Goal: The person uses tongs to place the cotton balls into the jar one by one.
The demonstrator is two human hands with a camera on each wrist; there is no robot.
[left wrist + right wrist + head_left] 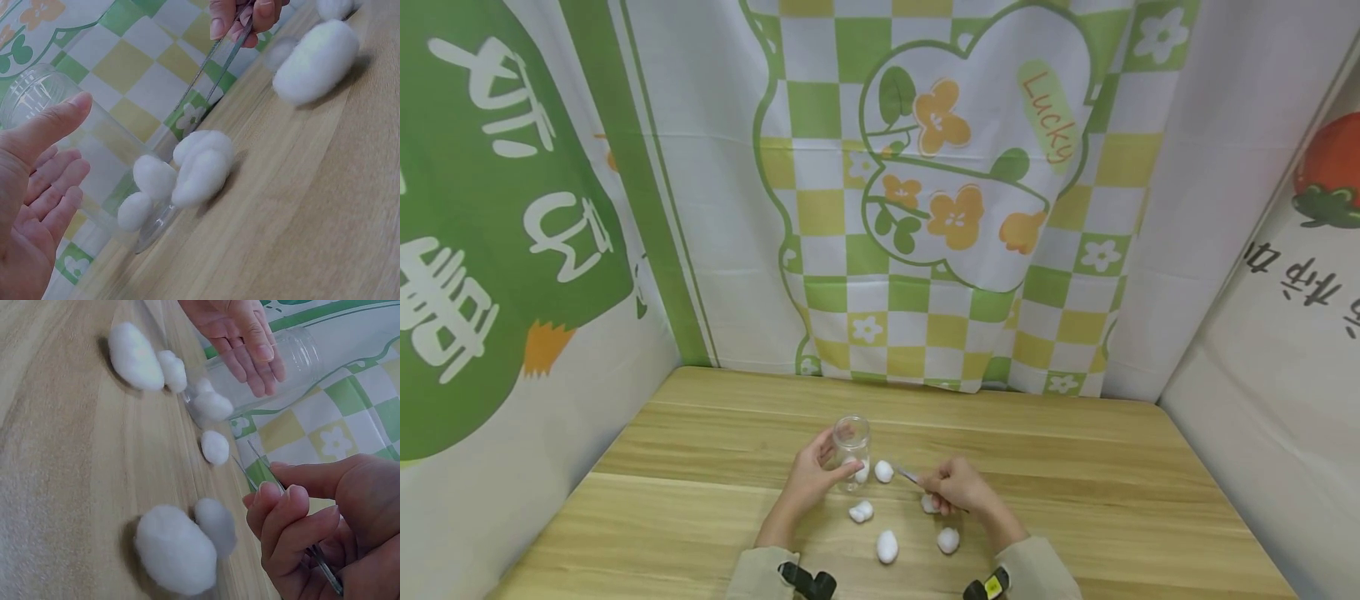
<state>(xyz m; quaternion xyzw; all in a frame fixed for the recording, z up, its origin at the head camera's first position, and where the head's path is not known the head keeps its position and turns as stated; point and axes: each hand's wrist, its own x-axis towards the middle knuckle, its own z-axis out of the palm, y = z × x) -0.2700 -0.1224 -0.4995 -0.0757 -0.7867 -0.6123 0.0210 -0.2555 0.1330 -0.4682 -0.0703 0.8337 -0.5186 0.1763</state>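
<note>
Left hand (814,477) holding a clear jar (859,445) in from the counter's (1075,467) far edge; right hand (958,486) pinching tweezers (907,476), tips parted near a cotton ball (883,472). A shallow bite could drop the ball; a slackened left grip could tip the jar.

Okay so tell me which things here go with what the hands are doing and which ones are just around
Part of the job:
- clear jar, in the left grip
- tweezers, in the right grip
- white fluffy balls: some inside the jar, five on the table

Just around:
- printed cloth backdrop
- black wrist-worn devices
</note>
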